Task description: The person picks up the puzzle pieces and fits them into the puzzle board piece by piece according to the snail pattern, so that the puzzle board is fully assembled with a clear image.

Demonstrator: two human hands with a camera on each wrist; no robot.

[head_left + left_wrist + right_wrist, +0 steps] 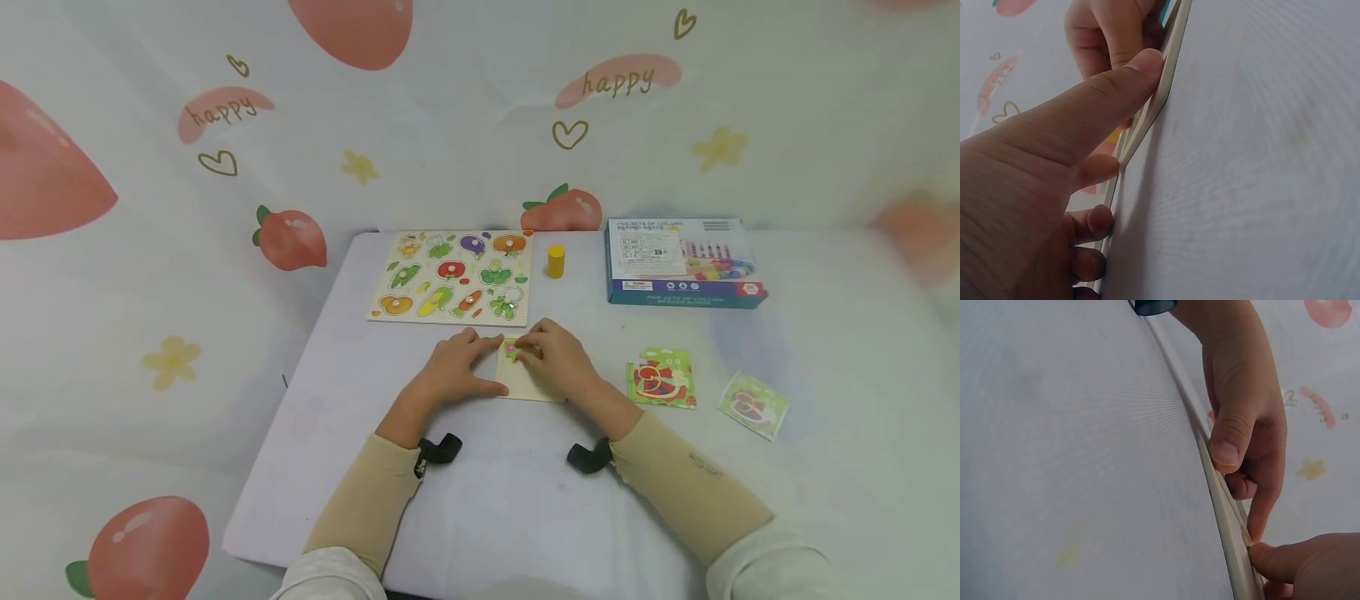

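Observation:
A small square wooden puzzle board [534, 385] lies on the table, mostly bare pale wood. My left hand [453, 367] steadies its left side, thumb at the near corner and forefinger at the far one. At that far left corner my right hand [561, 358] pinches a small green and pink puzzle piece [511, 347] against the board. The fingers partly hide the piece. In the left wrist view, the left thumb [1116, 81] lies along the edge of the board [1169, 78]. The right thumb [1279, 559] shows at the board in the right wrist view.
Behind the hands lies a vegetable peg puzzle [450, 279], with a yellow cylinder [556, 262] beside it. A boxed bead set [684, 265] stands at the back right. A partly assembled snail puzzle [662, 379] and a snail picture card [753, 406] lie to the right.

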